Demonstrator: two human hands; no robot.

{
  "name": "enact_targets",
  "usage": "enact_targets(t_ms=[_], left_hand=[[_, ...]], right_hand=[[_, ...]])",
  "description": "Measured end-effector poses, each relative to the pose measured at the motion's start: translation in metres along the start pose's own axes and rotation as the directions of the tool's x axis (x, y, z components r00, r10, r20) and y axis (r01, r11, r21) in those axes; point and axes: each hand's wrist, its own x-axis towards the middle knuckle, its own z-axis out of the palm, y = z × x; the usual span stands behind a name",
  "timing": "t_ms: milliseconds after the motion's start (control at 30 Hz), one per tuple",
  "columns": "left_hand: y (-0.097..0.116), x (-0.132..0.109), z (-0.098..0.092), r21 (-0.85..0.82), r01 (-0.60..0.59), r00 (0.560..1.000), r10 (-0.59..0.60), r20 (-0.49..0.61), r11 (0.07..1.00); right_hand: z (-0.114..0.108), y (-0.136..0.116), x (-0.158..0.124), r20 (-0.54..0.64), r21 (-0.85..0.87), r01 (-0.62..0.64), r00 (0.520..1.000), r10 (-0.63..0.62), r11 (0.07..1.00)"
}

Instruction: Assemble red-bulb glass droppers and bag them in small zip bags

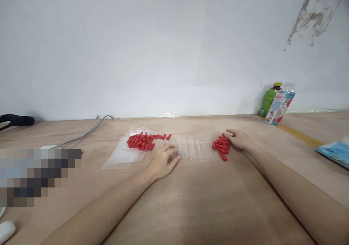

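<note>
A row of thin clear tubes [195, 151], like glass dropper pipes, lies side by side in the middle of the table. My left hand [163, 161] rests over the left end of this row, fingers spread and holding nothing that I can see. Beyond it, many red rubber bulbs [139, 142] are heaped on a clear plastic bag [120, 157]. A smaller cluster of red bulbs [222, 145] sits at the right end of the tubes. Against its right side is my right hand [237, 139], fingers apart, with some fingertips partly hidden by the bulbs.
Two drink bottles, one green [267, 101] and one with a printed label [279, 106], stand by the wall at right. A blue packet [335, 154] lies at the right edge. Grey cables [81, 134], a black object [17, 120] and a white object [7, 231] are at left.
</note>
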Motion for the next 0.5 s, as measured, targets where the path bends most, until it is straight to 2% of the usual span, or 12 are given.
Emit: enact_targets(t_ms=[300,500], left_hand=[[-0.002,-0.001,0.001,-0.004,-0.004,1.0,0.004,0.001,1.0],[0.0,0.0,0.0,-0.004,0.012,1.0,-0.012,0.023,1.0]], right_hand=[[-0.01,-0.005,-0.004,-0.037,0.051,-0.01,0.999,0.012,0.999],[-0.012,-0.014,-0.013,0.026,0.166,0.045,0.998,-0.05,0.985]])
